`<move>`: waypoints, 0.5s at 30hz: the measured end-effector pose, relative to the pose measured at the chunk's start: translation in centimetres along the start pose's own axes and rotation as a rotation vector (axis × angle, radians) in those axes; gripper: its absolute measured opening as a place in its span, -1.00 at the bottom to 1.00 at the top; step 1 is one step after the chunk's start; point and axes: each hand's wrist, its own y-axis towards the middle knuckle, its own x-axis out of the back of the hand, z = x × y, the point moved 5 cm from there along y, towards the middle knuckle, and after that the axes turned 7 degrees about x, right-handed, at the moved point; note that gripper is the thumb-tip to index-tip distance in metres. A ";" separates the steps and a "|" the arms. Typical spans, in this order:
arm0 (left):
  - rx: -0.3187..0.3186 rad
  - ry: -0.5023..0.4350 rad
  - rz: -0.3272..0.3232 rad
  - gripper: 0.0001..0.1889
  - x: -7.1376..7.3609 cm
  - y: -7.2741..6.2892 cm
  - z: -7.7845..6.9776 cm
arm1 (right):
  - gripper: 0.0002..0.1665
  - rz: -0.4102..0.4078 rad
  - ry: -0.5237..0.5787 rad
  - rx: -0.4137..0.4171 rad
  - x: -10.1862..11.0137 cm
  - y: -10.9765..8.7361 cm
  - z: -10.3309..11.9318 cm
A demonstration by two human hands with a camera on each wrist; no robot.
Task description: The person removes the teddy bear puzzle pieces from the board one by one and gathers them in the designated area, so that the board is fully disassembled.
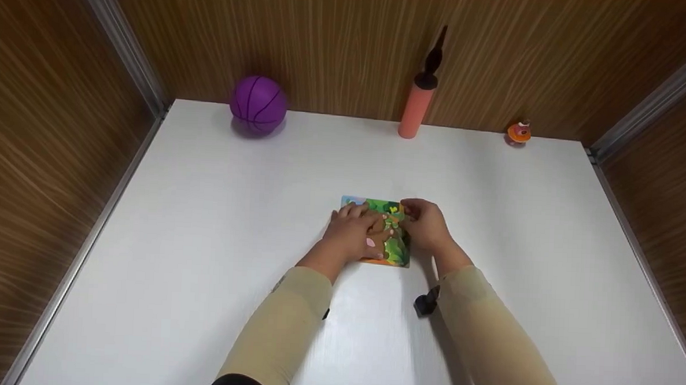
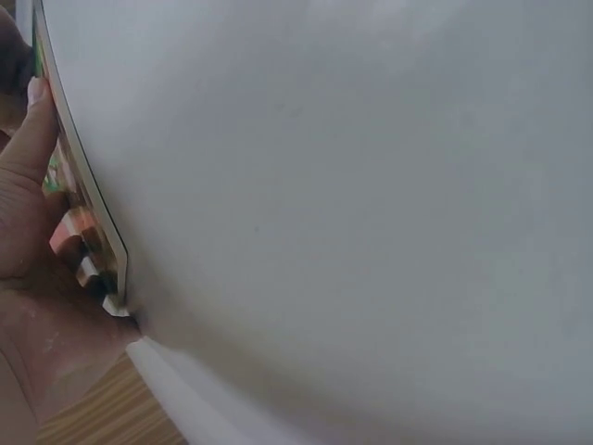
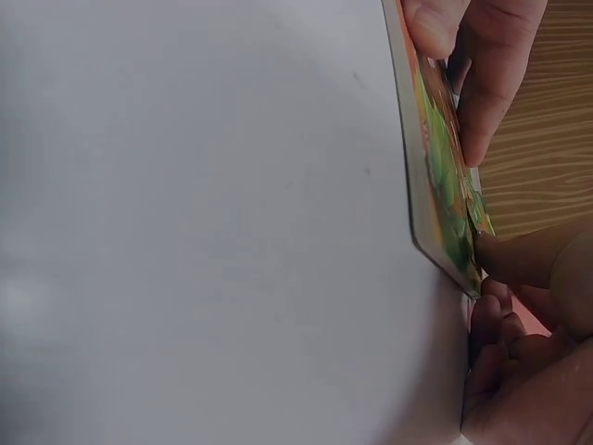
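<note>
A thin square picture puzzle board (image 1: 397, 250), green with a brown figure and an orange border, lies on the white table. My left hand (image 1: 350, 233) rests across its left and middle part with fingers spread, covering much of the picture. At the upper right edge, my right hand (image 1: 430, 228) holds the board between thumb and curled fingers. In the right wrist view, the right thumb (image 3: 519, 258) lies on the board's face while the other fingers bend beside its edge. The left thumb (image 2: 35, 134) touches the board near its border in the left wrist view.
Along the back wall stand a purple ball (image 1: 259, 105), a coral hand pump (image 1: 417, 109) with a black nozzle, and a small orange toy (image 1: 519, 132). Wood-grain panels (image 1: 326, 47) enclose the white table (image 1: 215, 210) at the back and sides. A black wrist camera (image 1: 426, 304) hangs beneath the right sleeve.
</note>
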 end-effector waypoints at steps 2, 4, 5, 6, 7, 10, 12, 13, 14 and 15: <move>0.003 -0.002 0.003 -0.09 0.0 0.0 0.0 | -0.44 0.001 0.004 0.002 0.1 0.0 -0.1; 0.004 -0.003 0.005 -0.09 -0.1 0.0 0.1 | -0.44 0.000 -0.001 0.009 0.2 0.0 -0.1; 0.005 -0.007 0.004 -0.10 -0.1 0.0 0.1 | -0.44 -0.001 -0.004 0.011 0.3 0.0 -0.1; 0.006 -0.010 0.003 -0.09 -0.1 0.0 0.1 | -0.44 -0.002 -0.005 0.010 0.4 0.0 -0.2; 0.006 -0.012 0.000 -0.10 -0.1 0.0 0.2 | -0.44 -0.003 -0.008 0.009 0.5 0.1 -0.2; 0.006 -0.015 -0.003 -0.11 -0.1 0.1 0.2 | -0.43 -0.014 -0.031 0.013 1.0 0.2 -0.3; 0.006 -0.016 -0.003 -0.13 -0.1 0.1 0.2 | -0.43 -0.023 -0.048 0.017 1.4 0.2 -0.5; 0.006 -0.014 -0.001 -0.15 -0.1 0.1 0.2 | -0.42 -0.028 -0.056 0.021 1.7 0.3 -0.5; 0.007 -0.015 0.000 -0.15 -0.1 0.1 0.1 | -0.42 -0.034 -0.063 0.023 2.0 0.3 -0.6; 0.008 -0.016 0.001 -0.15 -0.1 0.1 0.1 | -0.42 -0.040 -0.067 0.025 2.3 0.4 -0.8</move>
